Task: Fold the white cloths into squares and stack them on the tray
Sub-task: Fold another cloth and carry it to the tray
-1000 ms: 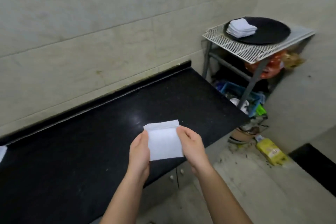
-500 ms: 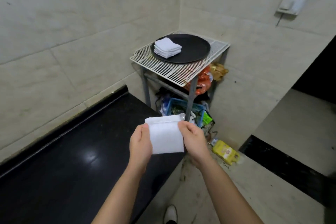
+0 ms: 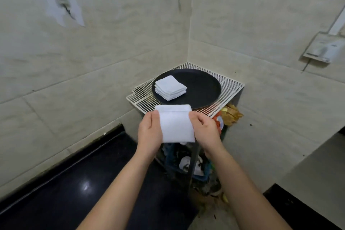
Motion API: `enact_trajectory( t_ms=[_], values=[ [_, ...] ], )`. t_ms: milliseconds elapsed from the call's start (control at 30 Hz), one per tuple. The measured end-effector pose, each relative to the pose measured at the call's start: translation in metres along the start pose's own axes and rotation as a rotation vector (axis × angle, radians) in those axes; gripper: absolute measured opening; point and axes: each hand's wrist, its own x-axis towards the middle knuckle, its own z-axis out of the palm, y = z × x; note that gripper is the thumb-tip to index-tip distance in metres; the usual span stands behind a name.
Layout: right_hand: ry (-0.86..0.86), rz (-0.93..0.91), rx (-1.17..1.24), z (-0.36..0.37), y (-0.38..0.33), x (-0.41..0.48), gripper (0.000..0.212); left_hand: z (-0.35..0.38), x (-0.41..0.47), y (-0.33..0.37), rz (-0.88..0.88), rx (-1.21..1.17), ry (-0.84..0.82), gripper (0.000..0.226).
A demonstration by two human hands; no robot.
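Running along the beige tiled wall (image 3: 93, 65), a glossy black stone surface (image 3: 74, 192) is seen at the lower left. In the corner, a white wire rack shelf (image 3: 226, 85) carries a round black tray (image 3: 203, 87), on whose left part a stack of folded white cloths (image 3: 170, 87) is placed. In front of the shelf, a folded white cloth square (image 3: 176, 124) is held in the air, clamped at its sides by the left hand (image 3: 149, 134) and the right hand (image 3: 205, 132).
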Motion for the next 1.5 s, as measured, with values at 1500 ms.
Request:
enact_trajectory(
  t_ms=[1500],
  values=[
    [-0.66,-0.074,-0.088,0.02,0.02,0.365,0.04,0.118,0.212,-0.023,-0.227,-0.013,0.31,0.037]
  ],
)
